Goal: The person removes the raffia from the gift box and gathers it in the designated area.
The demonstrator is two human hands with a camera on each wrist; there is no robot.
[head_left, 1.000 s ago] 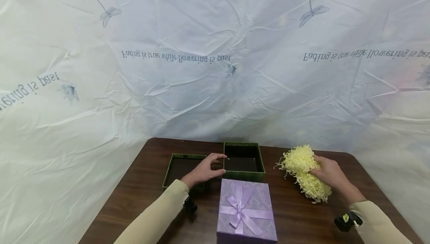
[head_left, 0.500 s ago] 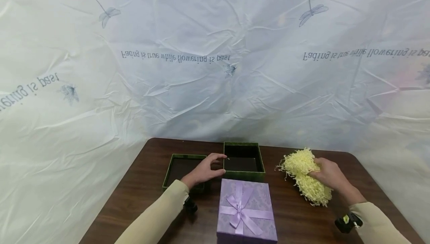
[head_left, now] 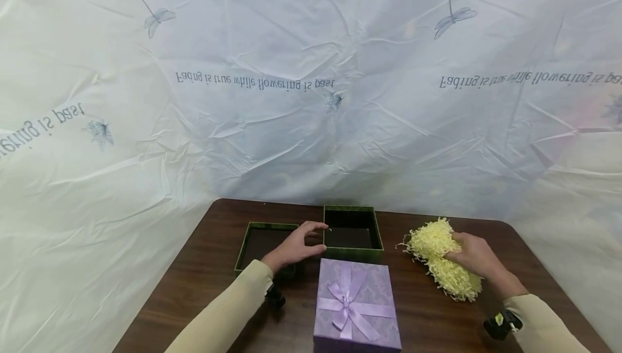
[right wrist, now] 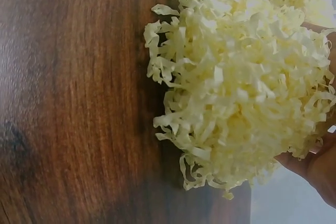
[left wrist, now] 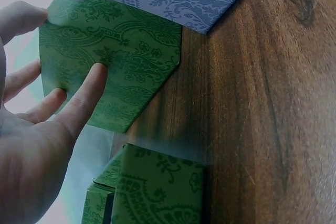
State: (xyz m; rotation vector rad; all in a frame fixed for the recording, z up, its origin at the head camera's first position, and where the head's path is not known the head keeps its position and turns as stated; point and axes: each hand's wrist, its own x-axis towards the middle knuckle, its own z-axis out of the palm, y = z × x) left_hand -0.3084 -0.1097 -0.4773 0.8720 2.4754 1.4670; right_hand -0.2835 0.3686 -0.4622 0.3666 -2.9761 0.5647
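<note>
My left hand [head_left: 295,246] is at the left side of a dark-lined green box [head_left: 353,251] that stands without a lid. In the left wrist view its fingers are spread, with fingertips against the green patterned wall [left wrist: 131,72] of that box. My right hand [head_left: 478,256] grips a bundle of pale yellow shredded paper [head_left: 434,241] at its middle, so the bundle bulges on both sides. The curly strips [right wrist: 236,87] fill much of the right wrist view and hide most of the fingers.
A lilac gift box [head_left: 357,299] with a ribbon bow stands in front of the green box. Left of it lies a shallow green lid [head_left: 241,250], inside facing up, partly behind my left forearm. A white printed sheet [head_left: 291,137] hangs behind the brown table [head_left: 194,288].
My right hand and the shredded paper have shifted slightly down in the head view, toward me. My left hand and the boxes have stayed in place.
</note>
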